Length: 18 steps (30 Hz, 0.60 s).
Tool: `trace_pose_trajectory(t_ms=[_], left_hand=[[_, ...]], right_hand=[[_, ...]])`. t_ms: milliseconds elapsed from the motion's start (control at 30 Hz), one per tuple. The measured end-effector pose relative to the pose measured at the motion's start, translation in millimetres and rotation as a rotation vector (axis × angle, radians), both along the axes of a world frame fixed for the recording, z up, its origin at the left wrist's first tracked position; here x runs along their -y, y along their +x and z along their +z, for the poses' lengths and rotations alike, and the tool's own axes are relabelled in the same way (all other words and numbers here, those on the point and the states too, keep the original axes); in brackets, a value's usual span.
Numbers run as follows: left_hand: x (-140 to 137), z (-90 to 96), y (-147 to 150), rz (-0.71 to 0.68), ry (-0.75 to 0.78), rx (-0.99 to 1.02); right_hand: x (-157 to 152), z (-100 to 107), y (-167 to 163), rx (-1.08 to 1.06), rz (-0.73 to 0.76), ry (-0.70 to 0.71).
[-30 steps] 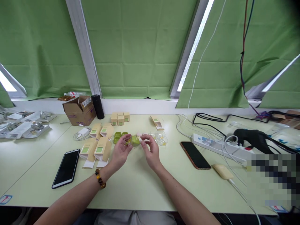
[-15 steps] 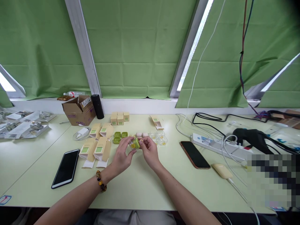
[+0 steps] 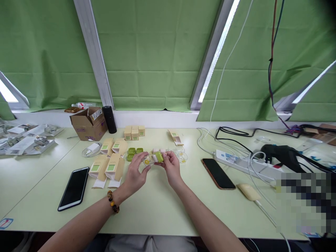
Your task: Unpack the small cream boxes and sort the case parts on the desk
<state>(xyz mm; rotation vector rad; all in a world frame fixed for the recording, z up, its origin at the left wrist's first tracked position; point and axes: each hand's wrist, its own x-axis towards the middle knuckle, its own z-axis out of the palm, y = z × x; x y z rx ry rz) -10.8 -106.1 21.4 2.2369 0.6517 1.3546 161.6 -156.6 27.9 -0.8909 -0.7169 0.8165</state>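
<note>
My left hand (image 3: 135,172) is closed on a small clear plastic case (image 3: 147,161) with a yellow round mark. Just to its right, my right hand (image 3: 172,169) pinches a small green holder (image 3: 159,156) with a whitish piece in its left side. The case and the holder are apart, or barely touching; I cannot tell which. Behind my left hand lie several small green square trays (image 3: 131,156). Beyond my right fingers rest several more clear cases (image 3: 181,156). Whitish pieces behind the holder are partly hidden by my fingers.
Opened beige cartons (image 3: 114,167) lie left of my hands, with small closed boxes (image 3: 134,134) behind and a flattened carton (image 3: 175,137) at the back. Phones (image 3: 74,189) flank my arms. On the right are a power strip (image 3: 244,164) and cables; a cardboard box (image 3: 88,127) stands back left.
The green holder has come away from the clear case and moved right with my right hand. My left hand keeps the clear case in nearly the same place.
</note>
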Motion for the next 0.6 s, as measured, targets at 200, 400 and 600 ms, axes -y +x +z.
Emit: trace_pose_trajectory(t_ms=[200, 400, 600], left_hand=[[-3, -6.4, 3, -0.053, -0.177, 0.152], [-8, -11.8, 8, -0.212, -0.322, 0.402], [-3, 7.7, 5, -0.271, -0.353, 0.474]], right_hand=[[0, 2, 5, -0.231, 0.100, 0.013], [-3, -5, 6, -0.309, 0.203, -0.078], [-3, -7, 2, -0.242, 0.254, -0.129]])
